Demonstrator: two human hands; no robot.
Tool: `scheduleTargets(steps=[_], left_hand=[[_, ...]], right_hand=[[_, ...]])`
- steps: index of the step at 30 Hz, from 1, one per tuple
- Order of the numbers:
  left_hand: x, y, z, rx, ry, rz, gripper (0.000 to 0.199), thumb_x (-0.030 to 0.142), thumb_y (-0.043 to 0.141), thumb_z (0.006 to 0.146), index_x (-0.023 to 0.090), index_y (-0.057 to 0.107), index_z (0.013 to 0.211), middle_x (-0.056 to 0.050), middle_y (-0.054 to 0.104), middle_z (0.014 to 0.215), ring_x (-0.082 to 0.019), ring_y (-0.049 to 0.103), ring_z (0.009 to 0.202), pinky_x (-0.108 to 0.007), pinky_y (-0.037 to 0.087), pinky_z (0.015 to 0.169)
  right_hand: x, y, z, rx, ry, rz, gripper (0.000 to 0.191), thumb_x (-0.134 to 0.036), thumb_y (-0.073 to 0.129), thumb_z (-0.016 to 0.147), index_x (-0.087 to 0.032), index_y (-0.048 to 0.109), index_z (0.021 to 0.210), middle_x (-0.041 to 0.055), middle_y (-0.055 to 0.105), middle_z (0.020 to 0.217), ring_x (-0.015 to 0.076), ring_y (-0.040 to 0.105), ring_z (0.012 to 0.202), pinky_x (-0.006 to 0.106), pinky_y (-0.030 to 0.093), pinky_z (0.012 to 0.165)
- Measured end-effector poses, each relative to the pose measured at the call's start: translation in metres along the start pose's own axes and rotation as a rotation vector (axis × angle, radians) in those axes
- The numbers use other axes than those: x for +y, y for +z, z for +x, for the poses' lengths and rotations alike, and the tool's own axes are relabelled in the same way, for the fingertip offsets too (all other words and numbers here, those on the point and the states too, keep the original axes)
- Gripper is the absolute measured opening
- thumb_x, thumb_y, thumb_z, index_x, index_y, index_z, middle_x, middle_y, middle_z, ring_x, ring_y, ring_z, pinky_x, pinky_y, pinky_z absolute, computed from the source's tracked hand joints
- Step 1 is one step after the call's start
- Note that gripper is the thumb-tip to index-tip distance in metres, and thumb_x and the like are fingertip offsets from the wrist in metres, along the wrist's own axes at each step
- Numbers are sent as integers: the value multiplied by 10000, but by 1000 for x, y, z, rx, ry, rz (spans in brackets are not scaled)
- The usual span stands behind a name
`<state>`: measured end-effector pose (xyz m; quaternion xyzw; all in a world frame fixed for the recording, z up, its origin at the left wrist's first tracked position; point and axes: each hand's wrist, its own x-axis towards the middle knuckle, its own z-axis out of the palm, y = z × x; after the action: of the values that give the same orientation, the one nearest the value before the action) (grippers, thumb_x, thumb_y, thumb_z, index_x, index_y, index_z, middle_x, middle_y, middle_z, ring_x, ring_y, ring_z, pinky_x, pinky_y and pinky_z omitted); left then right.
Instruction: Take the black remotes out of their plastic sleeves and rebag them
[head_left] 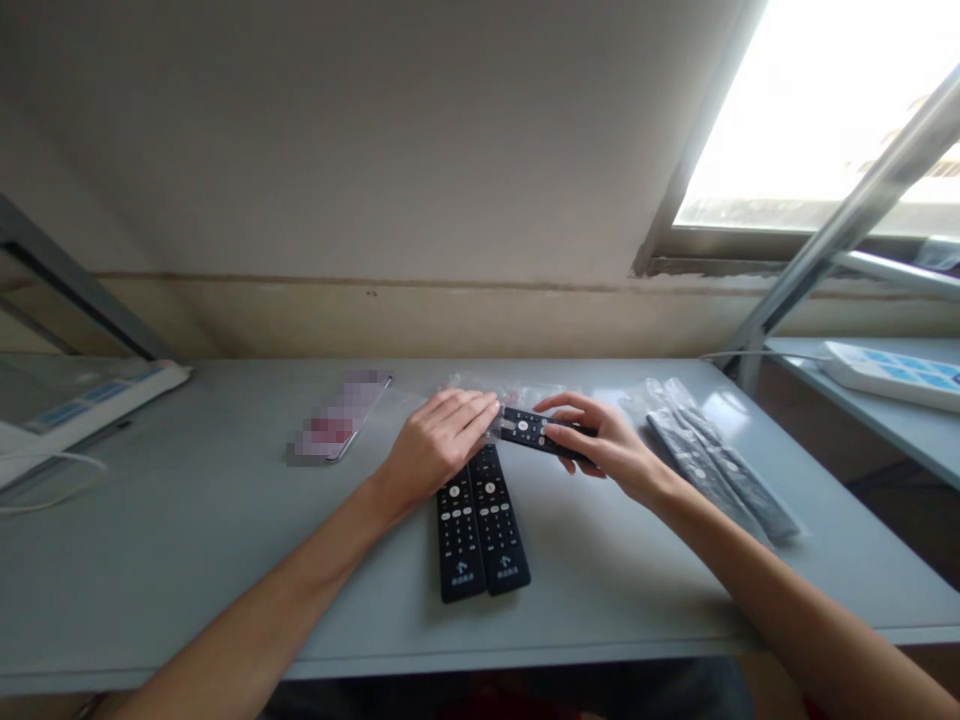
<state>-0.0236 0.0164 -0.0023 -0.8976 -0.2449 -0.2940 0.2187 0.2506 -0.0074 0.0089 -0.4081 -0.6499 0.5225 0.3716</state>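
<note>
My right hand [600, 440] is closed around a black remote control [525, 428], thumb on its buttons, holding it tilted above the table. At the remote's left end, the fingers of my left hand [442, 435] are pressed together on a clear plastic bag [493, 430] that covers this end. My left fingertips are partly hidden. Below my hands, two bare black remotes, a left one [459, 540] and a right one [502, 530], lie side by side on the table, their far ends under my left hand.
Remotes in clear plastic bags [720, 465] lie on the grey table [360, 600] at right. Crumpled clear plastic [517, 390] lies behind my hands. A blurred-out phone [341, 420] is at left. Power strips stand at left [97, 405] and right [892, 375], beside metal frame bars [810, 240].
</note>
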Motion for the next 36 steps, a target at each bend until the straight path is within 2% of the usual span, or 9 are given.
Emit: scheduleTargets(steps=[7, 10, 13, 16, 21, 25, 28, 34, 36], left_hand=[[7, 2, 0, -22, 58, -82, 433, 115, 517, 1035, 132, 534, 1468, -154, 672, 1410, -267, 615, 1332, -462, 508, 1130], [14, 1, 4, -29, 80, -48, 513, 161, 563, 1030, 158, 470, 1535, -150, 588, 1519, -276, 494, 1462, -504, 382, 1237], [12, -5, 7, -35, -6, 35, 634, 306, 643, 1007, 179, 413, 1584, -159, 471, 1616, -312, 343, 1557, -568, 216, 1298], [0, -10, 5, -59, -137, 98, 681, 321, 656, 994, 160, 387, 1599, -179, 424, 1642, -335, 284, 1580, -597, 169, 1299], [-19, -5, -2, -105, -256, 165, 390, 147, 594, 970, 149, 632, 1358, -170, 467, 1616, -360, 340, 1553, -628, 261, 1265], [-19, 2, -3, -153, -262, 116, 249, 62, 560, 906, 134, 698, 1101, -186, 540, 1549, -356, 372, 1535, -601, 317, 1255], [-15, 5, -3, -156, -267, 107, 295, 8, 535, 848, 133, 674, 1076, -191, 601, 1463, -360, 424, 1490, -588, 341, 1242], [-8, 1, 0, -120, -352, 130, 221, 73, 563, 855, 140, 634, 1053, -172, 667, 1165, -382, 530, 1258, -546, 462, 1108], [-5, 0, 2, -142, -373, 121, 197, 78, 564, 855, 153, 628, 1024, -153, 663, 1089, -364, 539, 1181, -510, 492, 1050]], right_hand=[[6, 14, -3, -20, -72, -50, 454, -487, 721, 942, -253, 591, 1308, 9, 638, 890, 96, 553, 579, 225, 437, 473], [6, 16, -2, 1, -72, -18, 489, -495, 771, 893, -242, 605, 1276, 32, 675, 934, 127, 587, 648, 235, 478, 489], [1, 15, -1, 84, -56, 44, 479, -483, 831, 825, -218, 632, 1171, 39, 717, 906, 131, 594, 637, 258, 501, 530], [1, 13, 1, 166, -22, 84, 459, -488, 846, 792, -197, 650, 1088, 36, 733, 846, 115, 574, 581, 261, 476, 537], [10, 10, 7, 214, 29, 96, 428, -528, 830, 785, -176, 676, 974, 22, 698, 744, 107, 545, 521, 241, 384, 473], [12, 12, 7, 191, -3, 119, 413, -508, 828, 810, -179, 676, 1008, 10, 689, 740, 118, 581, 550, 263, 458, 540], [13, 14, 6, 162, -55, 150, 362, -483, 751, 908, -189, 653, 1095, 3, 680, 719, 151, 642, 642, 303, 530, 667], [17, 19, 2, -57, -124, 326, 321, -426, 577, 1042, -252, 556, 1311, 52, 645, 1127, 171, 710, 842, 389, 591, 850], [16, 22, 1, -143, -127, 325, 337, -404, 567, 1051, -264, 527, 1356, 58, 622, 1182, 177, 714, 889, 399, 589, 884]])
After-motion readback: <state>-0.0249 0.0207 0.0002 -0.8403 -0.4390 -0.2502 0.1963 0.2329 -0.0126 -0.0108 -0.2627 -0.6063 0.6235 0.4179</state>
